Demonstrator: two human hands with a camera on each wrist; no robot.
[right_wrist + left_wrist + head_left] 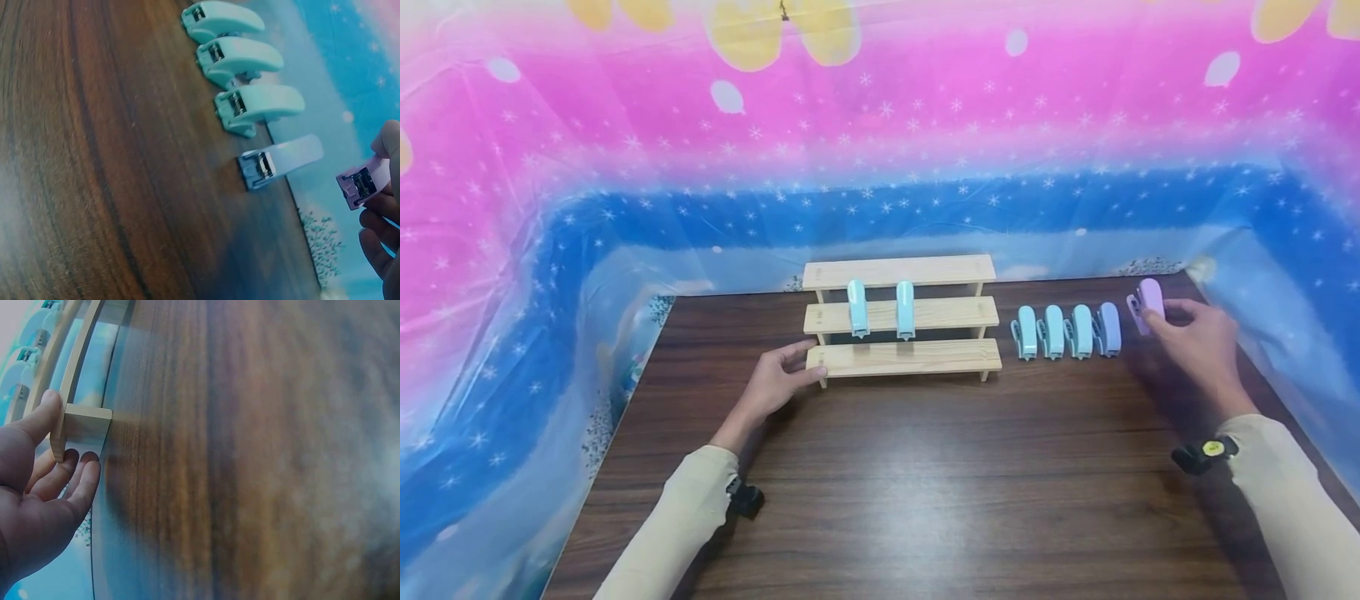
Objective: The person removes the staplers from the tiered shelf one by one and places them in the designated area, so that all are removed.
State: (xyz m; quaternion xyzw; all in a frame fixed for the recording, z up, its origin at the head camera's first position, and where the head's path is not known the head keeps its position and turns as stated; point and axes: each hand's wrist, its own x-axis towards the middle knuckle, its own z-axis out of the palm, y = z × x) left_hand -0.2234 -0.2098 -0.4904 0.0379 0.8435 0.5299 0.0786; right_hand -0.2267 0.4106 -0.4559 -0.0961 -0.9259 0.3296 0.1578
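Note:
My right hand (1204, 346) holds a purple spring clip (1151, 300) between thumb and fingers, at the right end of a row of clips. In the right wrist view, the spring end of this purple clip (357, 186) faces left. A three-step wooden display stand (902, 358) stands at the table's back. My left hand (773, 383) grips the left end of its lowest step, thumb on top and fingers around the end. Two light-blue clips (858, 308) stand on the middle step, apart from each other.
Right of the stand, three light-blue clips (1054, 332) and one periwinkle clip (1107, 329) stand in a row on the dark wooden table (910, 483). A patterned pink and blue cloth (880, 158) hangs behind the table and along both sides.

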